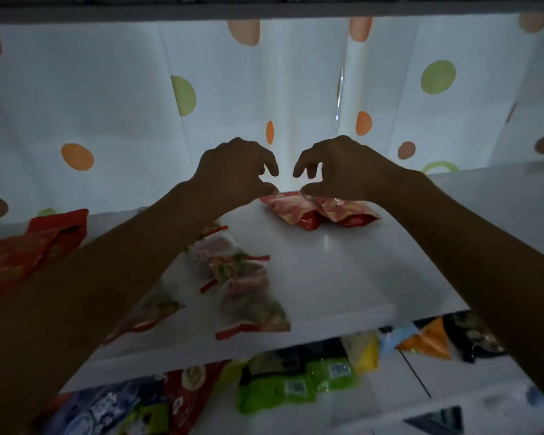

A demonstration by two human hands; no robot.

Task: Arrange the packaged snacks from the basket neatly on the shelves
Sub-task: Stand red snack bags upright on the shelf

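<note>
Two red and pink snack packets lie side by side at the back of the white shelf. My left hand pinches the top edge of the left packet with thumb and fingers curled. My right hand pinches the top edge of the right packet the same way. Both forearms reach over the shelf from below. Several clear packets with red strips lie in a row on the shelf, partly under my left arm.
A large red bag lies at the shelf's left end. A white curtain with coloured dots hangs behind. Another shelf spans overhead. The lower shelf holds green, blue, yellow and orange packets.
</note>
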